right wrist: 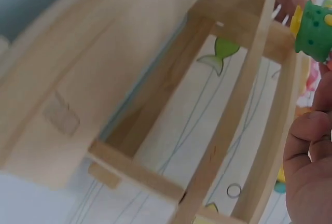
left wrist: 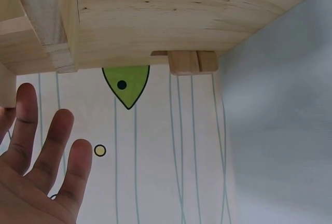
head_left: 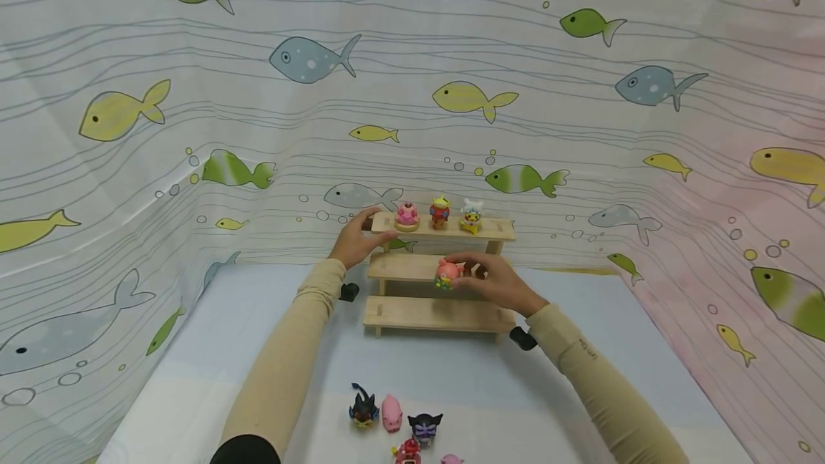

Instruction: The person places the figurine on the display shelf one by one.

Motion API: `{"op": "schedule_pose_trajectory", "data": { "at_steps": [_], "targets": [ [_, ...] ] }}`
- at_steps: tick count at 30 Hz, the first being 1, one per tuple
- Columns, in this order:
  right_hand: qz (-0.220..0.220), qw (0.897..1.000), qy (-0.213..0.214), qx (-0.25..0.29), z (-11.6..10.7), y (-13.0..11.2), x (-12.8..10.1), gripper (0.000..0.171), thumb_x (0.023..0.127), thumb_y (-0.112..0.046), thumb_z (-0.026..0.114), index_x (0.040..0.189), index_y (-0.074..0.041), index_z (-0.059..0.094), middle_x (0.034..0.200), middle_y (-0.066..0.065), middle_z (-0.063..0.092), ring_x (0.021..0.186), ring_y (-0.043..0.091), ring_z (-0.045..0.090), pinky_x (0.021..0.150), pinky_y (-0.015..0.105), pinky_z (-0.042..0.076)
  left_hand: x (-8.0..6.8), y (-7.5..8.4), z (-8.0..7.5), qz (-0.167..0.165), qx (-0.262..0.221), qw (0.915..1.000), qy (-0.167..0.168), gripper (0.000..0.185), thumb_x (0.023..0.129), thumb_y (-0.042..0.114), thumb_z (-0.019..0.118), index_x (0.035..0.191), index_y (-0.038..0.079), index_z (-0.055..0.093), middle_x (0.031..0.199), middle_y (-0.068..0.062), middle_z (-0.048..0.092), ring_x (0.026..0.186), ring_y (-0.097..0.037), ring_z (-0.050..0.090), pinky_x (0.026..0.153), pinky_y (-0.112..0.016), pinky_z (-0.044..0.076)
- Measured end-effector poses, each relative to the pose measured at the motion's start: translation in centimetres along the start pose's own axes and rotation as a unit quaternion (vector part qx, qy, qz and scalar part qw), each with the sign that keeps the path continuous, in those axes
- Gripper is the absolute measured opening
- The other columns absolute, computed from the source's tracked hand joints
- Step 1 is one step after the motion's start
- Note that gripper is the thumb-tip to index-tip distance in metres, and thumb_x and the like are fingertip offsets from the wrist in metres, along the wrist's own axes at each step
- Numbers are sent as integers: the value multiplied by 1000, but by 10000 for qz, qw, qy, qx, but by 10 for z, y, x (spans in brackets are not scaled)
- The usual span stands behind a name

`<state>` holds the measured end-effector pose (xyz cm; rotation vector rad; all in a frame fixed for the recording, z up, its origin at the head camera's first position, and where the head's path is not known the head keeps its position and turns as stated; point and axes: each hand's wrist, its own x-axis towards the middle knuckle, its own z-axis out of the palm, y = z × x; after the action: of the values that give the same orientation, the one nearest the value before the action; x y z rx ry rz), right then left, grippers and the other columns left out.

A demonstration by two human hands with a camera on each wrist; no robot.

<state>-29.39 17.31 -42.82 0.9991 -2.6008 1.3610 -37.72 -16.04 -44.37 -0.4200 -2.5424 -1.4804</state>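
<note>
Nearest the head cam: cluster of small toy figures (head_left: pixel 399 424) on the pale blue table top (head_left: pixel 490 385), between my two forearms; incl. a dark horned one, a pink pig-like one, a purple-black one, a red one, and a pink one cut by the frame edge.

Beyond them: three-tier wooden shelf (head_left: pixel 438 313), standing w/ its back to the fish-print cloth (head_left: pixel 309 56).

Top tier: three figures in a row, L to R: pink round figure (head_left: pixel 407 215), red figure w/ yellow crown (head_left: pixel 440 212), white-and-yellow figure (head_left: pixel 472 216).

My left hand (head_left: pixel 356 238): rests at the shelf's left end, thumb lying on the top tier's left edge, near the pink round figure but apart from it. Left wrist view: fingers (left wrist: pixel 49 146) straight and spread under the plank, holding nothing; grip released.

My right hand (head_left: pixel 493 279): over the middle tier, fingers curled round a pink toy w/ green base (head_left: pixel 446 273); grip closed on the toy. Toy sits at the middle tier's front edge, roughly mid-shelf; cannot tell whether it touches the plank or hangs just above. Right wrist view: toy's green dotted base (right wrist: pixel 314 32) shows at upper right, by my curled fingers (right wrist: pixel 308 146); shelf frame seen from beneath, fish cloth visible through the gaps.

Bottom tier: bare plank toward the cam. Tan sleeves cover both arms to the wrist.
</note>
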Motion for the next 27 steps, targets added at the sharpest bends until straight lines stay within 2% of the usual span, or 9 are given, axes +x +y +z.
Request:
{"op": "schedule_pose_trajectory", "data": {
  "at_steps": [4,8,11,18,23,27],
  "targets": [
    [179,9998,5,-25,-10,3,2,42,92,-32,78,132,-29,68,103,-4,67,92,21,57,73,34,47,0,1,0,-25,27,10000,21,79,87,46,80,151,16,46,121,-10,62,113,-26,58,96,-48,49],
    [204,9998,53,-39,-18,10,4,43,94,-29,76,135,-24,66,115,-2,67,95,22,57,76,36,47,-1,3,0,-36,31,10000,15,79,87,46,80,151,15,46,123,-11,61,114,-27,57,97,-49,48],
    [187,9998,81,23,-23,15,4,41,95,-30,74,136,-27,66,125,-4,65,99,21,58,79,36,48,-1,3,0,-31,22,10000,3,80,86,47,80,151,15,46,123,-11,62,114,-27,58,96,-49,49],
    [312,9993,160,114,-30,25,4,42,98,-27,72,138,-24,64,125,0,65,102,21,60,82,38,51,0,0,1,7,16,10000,-7,81,87,46,80,153,15,44,124,-12,61,115,-27,57,95,-47,49],
    [420,9989,103,181,-33,27,2,44,99,-22,70,142,-17,60,129,8,63,104,29,59,82,43,51,1,-1,2,-23,38,10000,2,82,86,48,80,153,16,44,125,-11,60,116,-26,56,96,-48,49],
    [508,9985,22,184,-35,29,2,45,99,-20,69,143,-17,59,131,9,61,105,30,58,82,43,51,1,-1,1,-33,46,10000,1,82,86,48,80,153,16,44,125,-10,60,116,-26,56,96,-48,49]
  ]
}}
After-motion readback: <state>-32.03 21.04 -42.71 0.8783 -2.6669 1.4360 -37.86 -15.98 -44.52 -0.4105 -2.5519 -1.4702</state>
